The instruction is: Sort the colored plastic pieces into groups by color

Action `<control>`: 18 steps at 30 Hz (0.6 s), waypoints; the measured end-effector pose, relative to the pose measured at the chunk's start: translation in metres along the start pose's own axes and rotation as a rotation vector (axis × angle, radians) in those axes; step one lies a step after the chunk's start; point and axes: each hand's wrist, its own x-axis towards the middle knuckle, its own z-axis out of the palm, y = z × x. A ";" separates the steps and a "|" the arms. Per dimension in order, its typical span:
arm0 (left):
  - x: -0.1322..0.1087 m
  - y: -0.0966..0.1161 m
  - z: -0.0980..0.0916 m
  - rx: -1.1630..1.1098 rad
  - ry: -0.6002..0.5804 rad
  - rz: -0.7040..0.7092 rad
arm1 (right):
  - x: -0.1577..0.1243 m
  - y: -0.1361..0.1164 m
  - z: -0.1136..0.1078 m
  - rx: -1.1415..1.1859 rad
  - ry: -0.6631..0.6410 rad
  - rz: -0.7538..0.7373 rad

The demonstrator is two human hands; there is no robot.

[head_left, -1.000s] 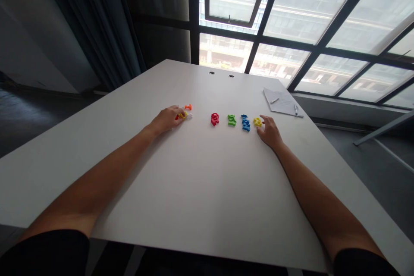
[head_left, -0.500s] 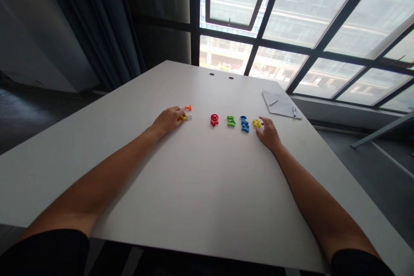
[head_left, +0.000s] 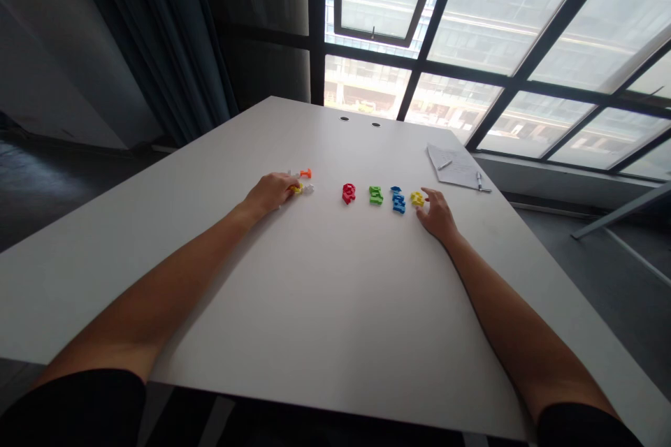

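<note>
My left hand (head_left: 271, 193) rests on the white table (head_left: 314, 307) with curled fingers at a small yellow plastic piece (head_left: 296, 188). Just beyond those fingers lie a white piece (head_left: 309, 189) and an orange piece (head_left: 305, 173). Further right stand a red piece (head_left: 349, 193), a green piece (head_left: 376, 195) and a blue stacked piece (head_left: 398, 200) in a row. My right hand (head_left: 437, 216) has its fingers spread, right next to a second yellow piece (head_left: 417, 199). Whether my left fingers grip the yellow piece is hard to tell.
A sheet of written paper (head_left: 455, 167) lies at the far right of the table, with a pen (head_left: 481, 181) on it. Two round holes (head_left: 360, 121) mark the far part of the tabletop. Large windows and a dark curtain stand behind the table.
The view has shifted slightly. Both hands stay at about the same spots beside the pieces, and no piece has clearly moved.
</note>
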 end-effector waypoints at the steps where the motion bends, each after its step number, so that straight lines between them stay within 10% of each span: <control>1: 0.000 0.000 0.000 -0.014 0.005 -0.001 | 0.000 0.000 0.000 0.004 0.001 0.002; 18: 0.001 0.003 -0.003 -0.059 0.073 0.007 | 0.000 -0.003 -0.002 0.007 0.012 0.013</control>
